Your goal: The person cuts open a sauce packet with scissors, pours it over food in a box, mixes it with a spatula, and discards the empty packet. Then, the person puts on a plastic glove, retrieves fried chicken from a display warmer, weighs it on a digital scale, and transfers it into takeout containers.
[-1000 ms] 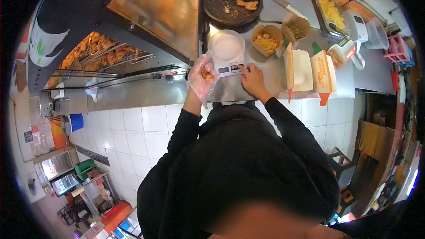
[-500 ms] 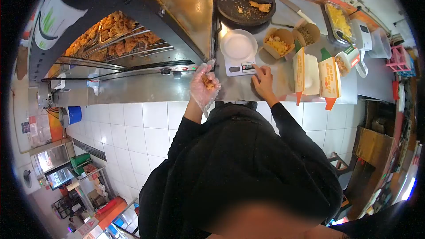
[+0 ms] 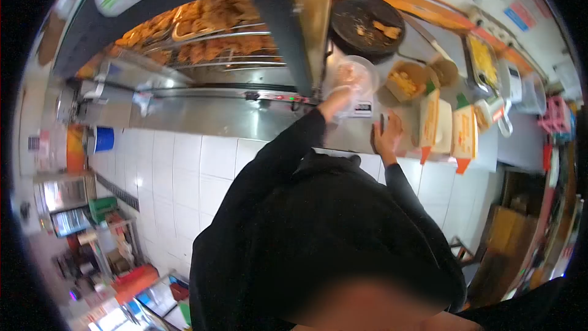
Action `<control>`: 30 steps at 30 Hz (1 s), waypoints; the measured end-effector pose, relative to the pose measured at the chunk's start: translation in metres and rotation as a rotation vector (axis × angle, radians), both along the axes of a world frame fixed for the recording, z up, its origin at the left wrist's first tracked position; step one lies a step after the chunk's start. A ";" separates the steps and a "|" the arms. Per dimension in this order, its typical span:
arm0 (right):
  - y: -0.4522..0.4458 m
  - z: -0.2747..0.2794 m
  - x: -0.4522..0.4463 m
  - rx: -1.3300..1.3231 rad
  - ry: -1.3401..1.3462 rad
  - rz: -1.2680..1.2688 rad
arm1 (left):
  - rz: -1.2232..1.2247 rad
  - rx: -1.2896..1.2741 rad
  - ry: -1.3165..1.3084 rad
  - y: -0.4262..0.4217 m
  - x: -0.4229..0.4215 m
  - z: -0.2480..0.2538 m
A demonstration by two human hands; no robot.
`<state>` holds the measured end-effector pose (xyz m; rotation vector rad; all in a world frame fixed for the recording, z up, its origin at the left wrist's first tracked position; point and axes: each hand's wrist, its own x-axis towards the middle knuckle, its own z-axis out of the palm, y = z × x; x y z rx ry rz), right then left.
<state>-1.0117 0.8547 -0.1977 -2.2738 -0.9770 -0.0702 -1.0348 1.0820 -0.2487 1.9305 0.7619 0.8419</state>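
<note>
My left hand (image 3: 346, 87), in a clear plastic glove, reaches over the white round plate (image 3: 371, 77) of a kitchen scale (image 3: 362, 109). Motion smears its fingers, and pale orange-brown bits show around them; whether they are held or lying on the plate I cannot make out. My bare right hand (image 3: 388, 136) is at the counter's front edge, right of the scale, with its fingers apart and nothing in them. Beyond it stand an open paper box of yellow-orange food (image 3: 404, 84) and a second brown paper box (image 3: 443, 71).
A heated cabinet with fried chicken (image 3: 220, 12) stands left of the scale. Behind are a round dark board (image 3: 366, 24) with fried bits and a knife (image 3: 432, 40). Two printed cartons (image 3: 436, 124) stand at right, near a clear tub of yellow food (image 3: 482, 60).
My left hand has moved from the counter's front edge up and right, over the scale plate. My right hand has drawn back from the scale's buttons. The view has shifted.
</note>
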 end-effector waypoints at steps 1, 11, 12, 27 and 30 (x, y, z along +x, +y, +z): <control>-0.001 -0.005 0.002 -0.018 -0.056 -0.010 | 0.013 0.007 0.069 -0.012 -0.011 0.038; 0.004 -0.001 -0.006 -0.039 -0.101 -0.016 | -0.004 0.102 -0.404 0.025 -0.239 0.317; 0.005 0.003 -0.007 -0.030 -0.077 -0.001 | -0.029 -0.059 -0.738 0.041 -0.241 0.350; 0.006 -0.005 -0.005 0.026 -0.190 -0.017 | 0.236 1.034 0.598 0.231 -0.238 0.471; 0.005 -0.008 -0.004 0.006 -0.177 -0.040 | 0.208 0.966 0.606 0.245 -0.241 0.466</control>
